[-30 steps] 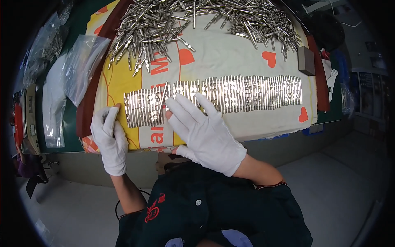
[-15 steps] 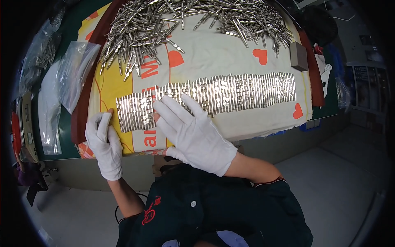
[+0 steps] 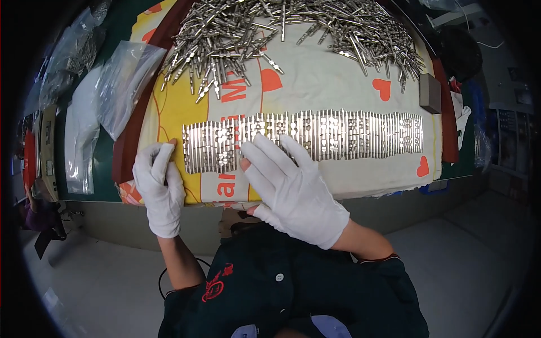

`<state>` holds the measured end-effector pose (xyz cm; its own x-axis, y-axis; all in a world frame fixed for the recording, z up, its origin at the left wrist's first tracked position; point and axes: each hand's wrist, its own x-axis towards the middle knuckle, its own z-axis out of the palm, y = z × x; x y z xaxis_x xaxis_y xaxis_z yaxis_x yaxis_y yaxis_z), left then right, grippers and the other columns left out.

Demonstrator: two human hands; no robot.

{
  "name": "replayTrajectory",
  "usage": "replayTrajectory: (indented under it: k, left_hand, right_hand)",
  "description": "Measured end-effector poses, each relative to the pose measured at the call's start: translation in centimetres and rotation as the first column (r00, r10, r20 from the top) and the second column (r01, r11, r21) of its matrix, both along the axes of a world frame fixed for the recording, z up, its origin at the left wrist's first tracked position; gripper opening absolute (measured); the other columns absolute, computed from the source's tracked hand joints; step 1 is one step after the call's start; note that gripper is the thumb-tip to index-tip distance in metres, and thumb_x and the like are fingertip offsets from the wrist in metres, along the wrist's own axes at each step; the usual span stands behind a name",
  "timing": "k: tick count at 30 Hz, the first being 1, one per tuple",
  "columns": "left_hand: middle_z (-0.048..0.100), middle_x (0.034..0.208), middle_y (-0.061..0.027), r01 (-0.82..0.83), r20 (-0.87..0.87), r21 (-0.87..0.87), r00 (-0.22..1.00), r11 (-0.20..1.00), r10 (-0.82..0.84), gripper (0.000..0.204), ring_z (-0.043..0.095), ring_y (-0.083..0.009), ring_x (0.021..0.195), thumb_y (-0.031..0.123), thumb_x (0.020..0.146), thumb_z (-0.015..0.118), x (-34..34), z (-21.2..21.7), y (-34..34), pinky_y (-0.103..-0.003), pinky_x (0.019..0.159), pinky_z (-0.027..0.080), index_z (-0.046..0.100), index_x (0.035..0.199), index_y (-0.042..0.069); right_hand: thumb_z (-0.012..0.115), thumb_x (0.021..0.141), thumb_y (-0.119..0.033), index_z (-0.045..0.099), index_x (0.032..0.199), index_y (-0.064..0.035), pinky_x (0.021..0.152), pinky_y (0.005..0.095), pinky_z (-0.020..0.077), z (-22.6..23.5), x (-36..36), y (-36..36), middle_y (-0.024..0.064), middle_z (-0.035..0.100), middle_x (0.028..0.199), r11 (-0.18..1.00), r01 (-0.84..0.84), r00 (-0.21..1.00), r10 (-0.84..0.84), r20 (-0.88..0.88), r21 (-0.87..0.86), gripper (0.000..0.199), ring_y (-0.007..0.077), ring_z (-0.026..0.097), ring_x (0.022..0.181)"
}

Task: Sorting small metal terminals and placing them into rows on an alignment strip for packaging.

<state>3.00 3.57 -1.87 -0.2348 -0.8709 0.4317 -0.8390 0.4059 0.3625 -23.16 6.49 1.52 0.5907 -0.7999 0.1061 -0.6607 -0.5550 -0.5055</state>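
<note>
"What's on the desk (image 3: 118,73)?"

"A big cloth (image 3: 338,96) with red hearts, lying on a dark green top. Along its far edge there's a messy pile of metal pins (image 3: 293,28). Closer to the near edge is a tidy row of pins (image 3: 304,138), side by side, running left to right across the cloth."

"Where are the hands?"

"Both in white gloves. The left hand (image 3: 159,191) lies flat at the left end of the row, fingers just beside the first pins. The right hand (image 3: 290,188) is spread wide open, fingertips touching the row's near edge, left of its middle. Neither hand holds anything."

"Which hand is nearer the row?"

"The right; it touches. The row stretches far to its right."

"Anything in the way?"

"No. Clear plastic bags (image 3: 121,84) sit off the left edge, a small grey block (image 3: 431,93) at the right edge."
</note>
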Motion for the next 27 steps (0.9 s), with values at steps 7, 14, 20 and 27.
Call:
replayTrajectory:
  k: [7,14,20,27]
  left_hand:
    - [0.057,0.101,-0.0102,-0.004,0.037,-0.062,0.999,0.998,0.007,0.046,0.056,-0.0286,0.09,-0.011,0.072,0.061,-0.5,0.0,0.1,-0.038,0.079,0.045,0.062,0.113,0.009]
    - [0.057,0.102,-0.0104,-0.007,0.018,-0.059,1.0,0.998,0.008,0.044,0.056,-0.0288,0.091,-0.01,0.072,0.061,-0.3,0.2,0.1,-0.039,0.079,0.045,0.062,0.112,0.008]
    - [0.058,0.103,-0.0106,-0.01,0.014,-0.054,1.0,0.998,0.011,0.044,0.056,-0.0289,0.091,-0.009,0.073,0.061,-0.1,0.3,0.0,-0.039,0.08,0.045,0.062,0.113,0.009]
    - [0.058,0.103,-0.0103,-0.017,0.01,-0.052,1.0,0.999,0.018,0.044,0.056,-0.0287,0.091,-0.01,0.072,0.061,-0.3,0.4,0.1,-0.039,0.08,0.046,0.062,0.113,0.008]
  right_hand:
    - [0.069,0.078,-0.024,0.051,0.127,0.0054,0.114,0.0511,0.0239,0.7,-1.1,0.0,0.018,0.043,0.143,0.998,-0.043,0.982,0.035,-0.184,-0.043,0.06,0.032,0.039,0.135]
    - [0.069,0.073,-0.009,0.055,0.122,0.0001,0.106,0.0464,0.0354,0.9,-2.2,-1.3,0.0123,0.052,0.13,0.977,-0.011,0.999,0.002,-0.043,-0.211,0.052,0.0301,0.048,0.124]
    - [0.064,0.068,0.001,0.062,0.116,-0.0116,0.082,0.042,0.0397,0.6,-4.8,-1.6,0.0047,0.054,0.102,0.914,0.167,0.973,-0.214,-0.09,-0.37,0.05,0.0269,0.053,0.096]
    - [0.064,0.067,0.0,0.065,0.113,-0.011,0.075,0.042,0.0394,0.8,-4.8,-1.3,0.0043,0.052,0.096,0.931,0.157,0.966,-0.215,-0.145,-0.33,0.047,0.0271,0.051,0.091]
